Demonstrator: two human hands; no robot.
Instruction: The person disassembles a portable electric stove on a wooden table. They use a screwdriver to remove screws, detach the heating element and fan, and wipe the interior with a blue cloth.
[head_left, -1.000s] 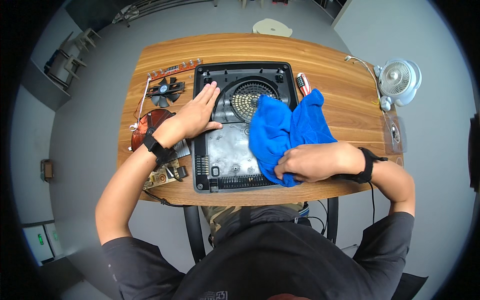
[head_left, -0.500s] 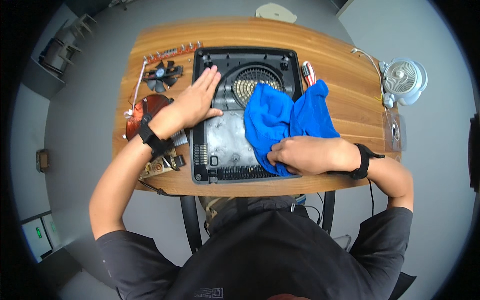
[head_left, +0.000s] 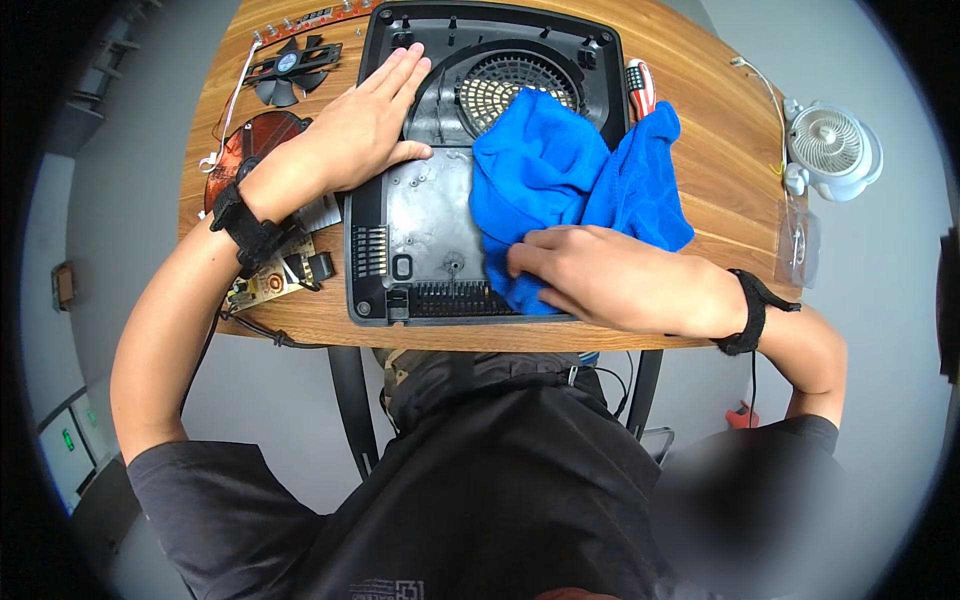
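Note:
A black plastic housing (head_left: 430, 215) with a round vent grille and slotted vents lies on the table, its ribbed inner side up. My left hand (head_left: 372, 130) rests flat along its left part, fingers stretched out and thumb apart. A crumpled blue cloth (head_left: 535, 165) covers the right middle of the housing and hangs over its right edge. My right hand (head_left: 605, 275), fingers curled, grips the cloth's near end and presses it on the housing near the lower vents. The cloth hides part of the grille.
Left of the housing lie a small black fan (head_left: 290, 63), a copper coil (head_left: 250, 145), a circuit board (head_left: 268, 283) and a red strip board (head_left: 315, 20). To the right are a red-and-white handle (head_left: 641, 88), a white desk fan (head_left: 830, 140) and a clear plastic piece (head_left: 798, 245).
The whole view has shifted, so the table sits higher and looks larger. My left hand stays flat on the housing; my right hand still holds the cloth near the lower vents, its fingers slightly changed.

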